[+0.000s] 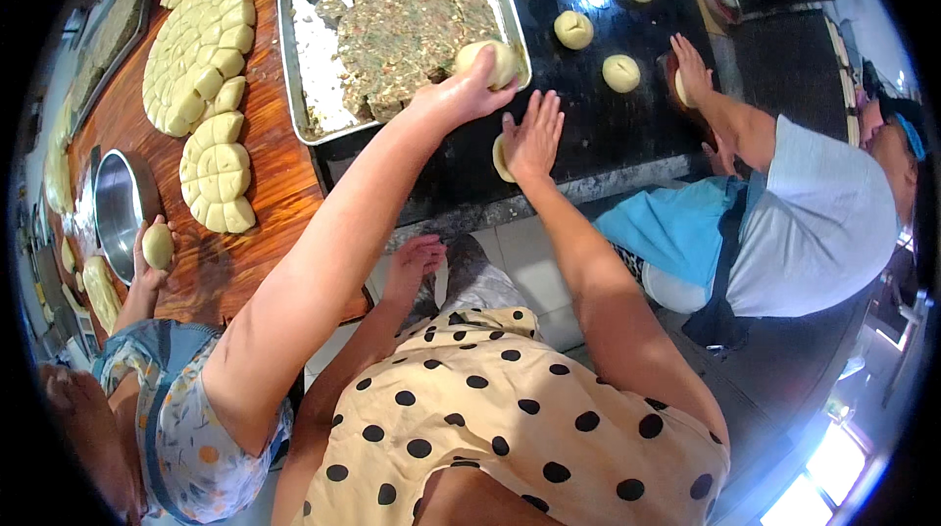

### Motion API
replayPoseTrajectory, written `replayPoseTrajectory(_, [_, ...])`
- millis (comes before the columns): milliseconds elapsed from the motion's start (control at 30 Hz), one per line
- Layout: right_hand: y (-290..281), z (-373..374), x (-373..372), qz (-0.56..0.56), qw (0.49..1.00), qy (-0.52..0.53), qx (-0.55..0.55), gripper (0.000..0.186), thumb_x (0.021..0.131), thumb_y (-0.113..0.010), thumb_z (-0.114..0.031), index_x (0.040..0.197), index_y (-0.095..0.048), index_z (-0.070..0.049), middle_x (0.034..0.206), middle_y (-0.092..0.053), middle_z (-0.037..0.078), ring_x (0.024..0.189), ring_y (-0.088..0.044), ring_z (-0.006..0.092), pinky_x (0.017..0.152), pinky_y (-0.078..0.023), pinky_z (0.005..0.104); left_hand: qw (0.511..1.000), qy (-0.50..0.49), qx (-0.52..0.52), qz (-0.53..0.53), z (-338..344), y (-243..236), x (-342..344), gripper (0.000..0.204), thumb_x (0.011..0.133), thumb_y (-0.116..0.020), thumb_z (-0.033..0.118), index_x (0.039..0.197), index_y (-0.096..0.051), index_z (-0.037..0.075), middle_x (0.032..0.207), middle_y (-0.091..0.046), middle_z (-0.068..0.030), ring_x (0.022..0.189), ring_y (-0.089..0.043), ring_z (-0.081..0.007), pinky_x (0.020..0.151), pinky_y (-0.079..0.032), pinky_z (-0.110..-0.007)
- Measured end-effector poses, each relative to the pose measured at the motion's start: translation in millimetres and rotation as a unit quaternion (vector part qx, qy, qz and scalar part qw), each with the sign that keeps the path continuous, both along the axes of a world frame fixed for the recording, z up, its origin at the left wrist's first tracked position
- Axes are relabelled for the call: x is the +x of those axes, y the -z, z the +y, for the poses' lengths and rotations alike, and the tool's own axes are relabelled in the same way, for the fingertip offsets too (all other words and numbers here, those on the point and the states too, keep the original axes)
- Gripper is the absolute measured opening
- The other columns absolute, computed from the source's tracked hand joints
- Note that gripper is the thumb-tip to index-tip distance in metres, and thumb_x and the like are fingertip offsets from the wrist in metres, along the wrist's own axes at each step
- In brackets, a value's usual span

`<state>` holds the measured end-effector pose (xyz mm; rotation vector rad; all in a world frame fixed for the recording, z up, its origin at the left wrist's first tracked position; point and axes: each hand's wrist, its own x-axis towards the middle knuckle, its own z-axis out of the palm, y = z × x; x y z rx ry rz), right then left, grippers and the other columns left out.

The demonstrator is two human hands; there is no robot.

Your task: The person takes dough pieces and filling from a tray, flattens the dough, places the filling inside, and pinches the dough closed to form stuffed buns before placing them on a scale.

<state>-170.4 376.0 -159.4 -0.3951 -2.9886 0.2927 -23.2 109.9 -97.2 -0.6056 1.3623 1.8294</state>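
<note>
My right hand [532,139] lies palm down on the black work surface [588,129], fingers extended, with a flattened pale dough piece [503,160] showing beside and beneath it. My left hand [417,261] hangs low in front of the surface's near edge, fingers loosely curved and apart, holding nothing I can see. An arm of the left co-worker reaches across above my left arm; that hand [475,85] holds a dough ball [487,58] over the corner of a metal tray [304,129] of chopped filling [407,31]. Three dough balls [573,30] rest on the black surface.
The left co-worker's other hand [147,271] holds dough beside a steel bowl [116,202] on a wooden table [274,232] with cut dough [196,50]. A co-worker in grey [823,212] at right presses dough with a hand [694,70]. Long filled trays [113,31] line the far left.
</note>
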Motion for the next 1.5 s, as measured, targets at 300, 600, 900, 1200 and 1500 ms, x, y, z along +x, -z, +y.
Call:
replayPoseTrajectory(300, [-9.3,-17.1,14.9,0.050,0.998,-0.023,-0.006,0.071,0.099,-0.035,-0.051,0.148,-0.029,0.000,0.155,-0.025,0.025,0.146,-0.017,0.0391,0.118,-0.013,0.0542,0.999,0.002,-0.033,-0.002,-34.5,1.1,46.5,0.029,0.099,-0.054,0.016,0.123,-0.058,0.001,0.108,-0.068,-0.0110,0.093,-0.066,-0.0178,0.085,-0.054,-0.031])
replayPoseTrajectory(600, [-14.3,-14.1,22.2,0.011,0.998,-0.052,-0.026,0.073,0.095,-0.047,-0.047,0.148,-0.030,0.001,0.156,-0.023,0.024,0.146,-0.019,0.0389,0.119,-0.011,0.0530,0.998,0.050,-0.029,0.038,-31.9,-16.4,24.9,0.029,0.102,-0.049,0.017,0.124,-0.057,0.000,0.111,-0.067,-0.0140,0.095,-0.065,-0.0175,0.083,-0.054,-0.029])
replayPoseTrajectory(900, [-26.6,-17.8,49.2,-0.056,0.978,-0.196,-0.033,0.069,0.098,-0.046,-0.042,0.150,-0.028,-0.001,0.158,-0.025,0.016,0.148,-0.017,0.0298,0.121,-0.009,0.0465,0.996,0.062,-0.037,0.049,-36.0,-10.3,25.4,0.031,0.101,-0.052,0.020,0.124,-0.055,-0.001,0.109,-0.068,-0.0113,0.092,-0.065,-0.0158,0.082,-0.054,-0.030])
replayPoseTrajectory(1200, [-46.0,17.1,35.7,-0.039,0.968,-0.167,-0.185,0.061,0.095,-0.053,-0.034,0.144,-0.039,-0.001,0.143,-0.046,0.019,0.132,-0.043,0.0324,0.111,-0.032,0.0435,0.995,0.074,-0.025,0.061,-26.8,-8.8,6.1,0.028,0.101,-0.047,0.015,0.123,-0.056,0.001,0.108,-0.068,-0.0106,0.092,-0.066,-0.0170,0.082,-0.054,-0.031])
replayPoseTrajectory(1500, [-56.6,48.3,28.9,-0.090,0.982,-0.038,-0.162,0.068,0.089,-0.063,-0.041,0.140,-0.044,-0.001,0.127,-0.057,0.022,0.119,-0.054,0.0380,0.103,-0.042,0.0445,0.998,0.058,-0.010,0.034,-44.6,-12.2,13.6,0.031,0.102,-0.052,0.024,0.122,-0.057,0.001,0.110,-0.067,-0.0130,0.095,-0.065,-0.0177,0.083,-0.054,-0.030])
